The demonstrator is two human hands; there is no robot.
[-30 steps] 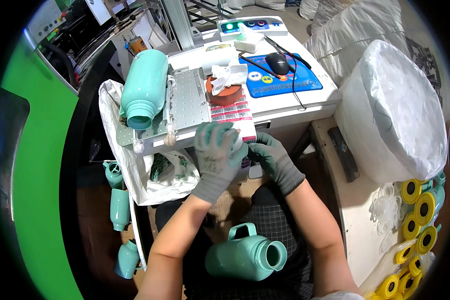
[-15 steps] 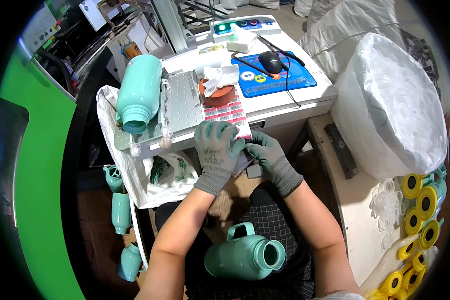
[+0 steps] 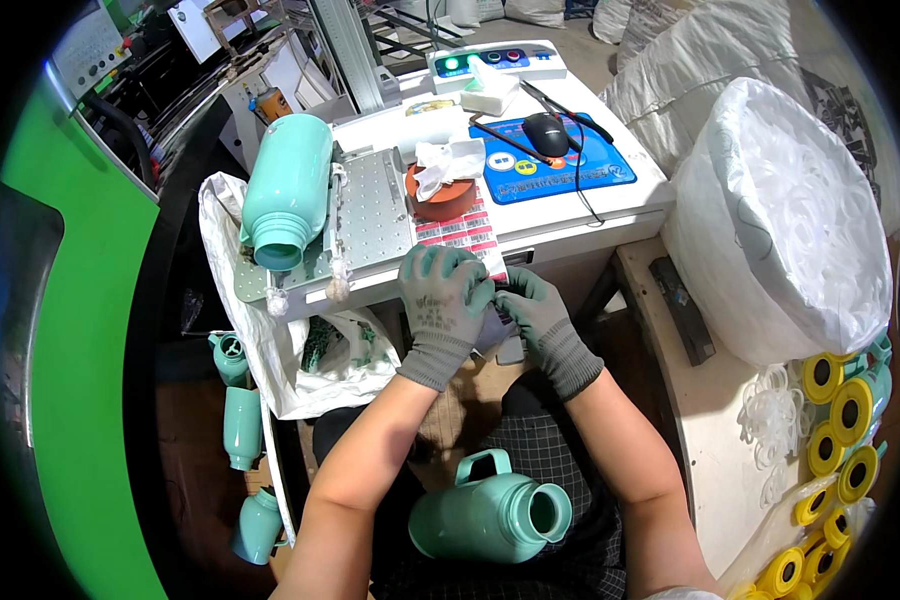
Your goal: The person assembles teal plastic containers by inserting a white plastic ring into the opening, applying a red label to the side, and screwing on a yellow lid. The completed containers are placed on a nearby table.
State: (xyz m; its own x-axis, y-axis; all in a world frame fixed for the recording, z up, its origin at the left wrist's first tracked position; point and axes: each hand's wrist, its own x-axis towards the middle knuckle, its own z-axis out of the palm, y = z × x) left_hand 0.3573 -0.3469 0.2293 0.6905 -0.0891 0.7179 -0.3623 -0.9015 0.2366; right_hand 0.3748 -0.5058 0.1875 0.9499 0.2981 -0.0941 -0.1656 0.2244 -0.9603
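Both my hands wear grey-green work gloves and meet at the table's front edge. My left hand (image 3: 442,300) curls its fingers over the near end of a sheet of red and white labels (image 3: 460,232), its thumb pointing at the other hand. Beside the sheet's near right corner, my right hand (image 3: 538,318) is closed in a pinch; what lies between its fingertips is too small to make out. On my lap rests a green jug (image 3: 480,518) on its side, handle up and open mouth to the right. A brown tape roll (image 3: 440,200) with crumpled tissue on top sits on the sheet.
Another green jug (image 3: 288,190) lies on a perforated metal plate (image 3: 375,200) at left. A black mouse (image 3: 545,134) sits on a blue mat (image 3: 605,172). At right stands a large white bag (image 3: 715,270) of clear rings, above several yellow-rimmed parts (image 3: 850,410). More jugs (image 3: 242,428) stand low left.
The view has shifted slightly, so the table things appear a little further right and lower. Both hands stay at the sheet's near end with almost the same grip.
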